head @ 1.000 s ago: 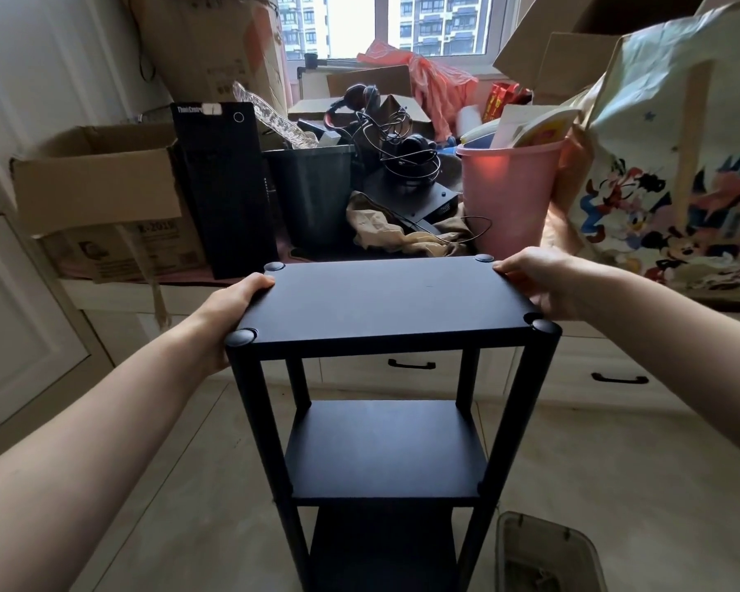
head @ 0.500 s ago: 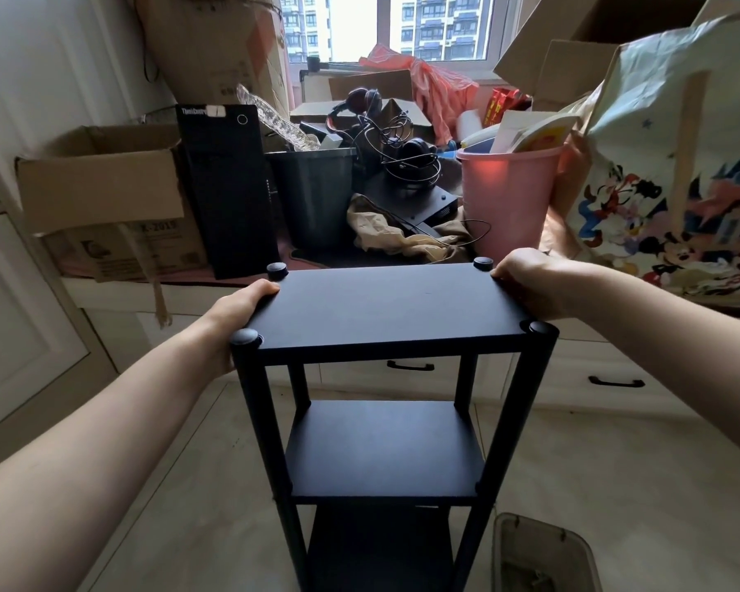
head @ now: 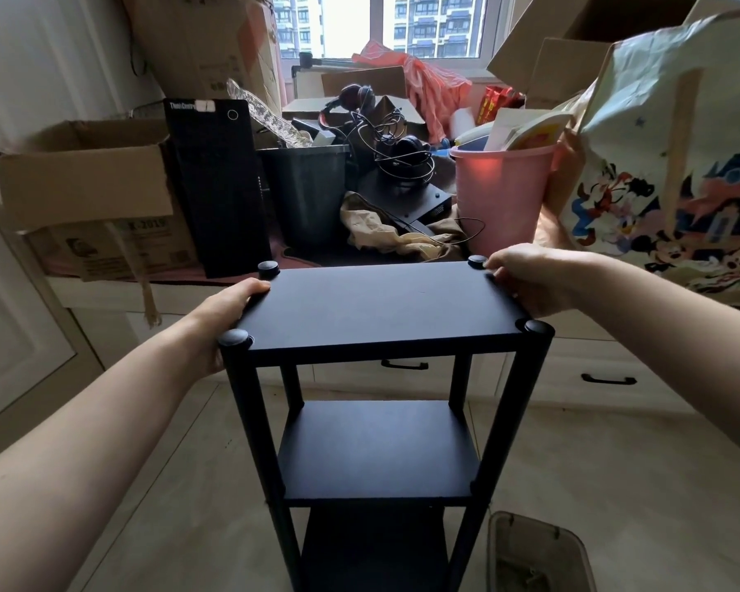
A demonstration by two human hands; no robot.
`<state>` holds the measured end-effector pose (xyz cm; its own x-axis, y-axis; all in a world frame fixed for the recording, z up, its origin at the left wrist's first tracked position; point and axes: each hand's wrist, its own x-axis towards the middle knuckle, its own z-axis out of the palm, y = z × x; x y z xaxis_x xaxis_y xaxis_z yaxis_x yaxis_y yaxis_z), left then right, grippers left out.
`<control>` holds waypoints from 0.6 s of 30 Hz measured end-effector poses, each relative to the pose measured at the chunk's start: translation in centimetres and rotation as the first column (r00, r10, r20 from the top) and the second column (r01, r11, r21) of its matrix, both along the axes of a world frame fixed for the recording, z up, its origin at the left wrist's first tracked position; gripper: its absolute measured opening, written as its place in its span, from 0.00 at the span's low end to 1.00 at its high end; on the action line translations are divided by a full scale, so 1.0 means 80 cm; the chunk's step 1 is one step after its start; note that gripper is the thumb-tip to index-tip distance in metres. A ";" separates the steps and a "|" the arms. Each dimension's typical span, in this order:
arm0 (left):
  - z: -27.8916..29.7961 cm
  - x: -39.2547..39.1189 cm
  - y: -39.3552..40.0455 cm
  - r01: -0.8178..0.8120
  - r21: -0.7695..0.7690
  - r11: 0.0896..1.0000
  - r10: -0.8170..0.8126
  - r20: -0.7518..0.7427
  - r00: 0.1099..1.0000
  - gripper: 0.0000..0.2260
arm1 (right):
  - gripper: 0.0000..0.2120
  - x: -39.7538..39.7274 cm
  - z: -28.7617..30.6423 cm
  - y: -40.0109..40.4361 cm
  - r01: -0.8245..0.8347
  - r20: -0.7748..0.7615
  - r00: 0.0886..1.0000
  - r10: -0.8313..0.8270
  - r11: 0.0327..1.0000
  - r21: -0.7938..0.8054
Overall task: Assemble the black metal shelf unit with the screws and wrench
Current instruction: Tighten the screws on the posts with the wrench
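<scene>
The black shelf unit [head: 377, 378] stands upright on the tiled floor [head: 616, 484], near the middle of the scene, just in front of a cluttered counter [head: 103, 288]; three shelves show, one below another, and round caps top its four posts. The left hand [head: 225, 311] grips the left edge of the top shelf, thumb lying on the top surface, the fingers hidden under the edge. The right hand [head: 526, 277] holds the far right corner, fingers curled over the edge beside the far right cap. Both forearms reach forward from the near corners of the view. On the counter stand a pink bucket [head: 498, 194], a black computer tower [head: 219, 185] and a cardboard box [head: 86, 194]. A clear plastic container [head: 535, 553] sits on the floor, near right.
</scene>
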<state>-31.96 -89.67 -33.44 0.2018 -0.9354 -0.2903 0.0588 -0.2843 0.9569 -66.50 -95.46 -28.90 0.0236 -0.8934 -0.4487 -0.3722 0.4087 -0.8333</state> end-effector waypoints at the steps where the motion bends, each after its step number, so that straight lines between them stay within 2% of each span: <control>1: -0.001 0.000 -0.001 0.022 0.000 1.000 -0.022 -0.013 1.000 0.13 | 0.13 -0.001 -0.004 -0.002 -0.008 0.018 1.000 0.008 1.000 0.007; 5: -0.010 -0.002 -0.001 0.025 0.008 1.000 -0.025 -0.010 1.000 0.16 | 0.15 -0.002 -0.026 -0.006 0.045 0.156 0.987 -0.044 0.999 -0.002; 10: -0.013 0.001 -0.001 0.020 0.023 1.000 -0.021 0.028 0.999 0.19 | 0.15 -0.001 -0.027 -0.009 0.037 0.084 0.996 -0.038 0.999 0.014; 16: -0.016 0.003 -0.005 0.051 0.041 0.998 -0.051 0.002 0.999 0.11 | 0.14 0.000 -0.037 -0.011 0.094 0.152 0.984 -0.088 0.995 -0.038; 18: -0.017 0.002 -0.007 0.049 0.036 0.998 -0.049 0.000 0.999 0.10 | 0.13 0.003 -0.038 -0.011 0.108 0.121 0.988 -0.099 0.992 -0.069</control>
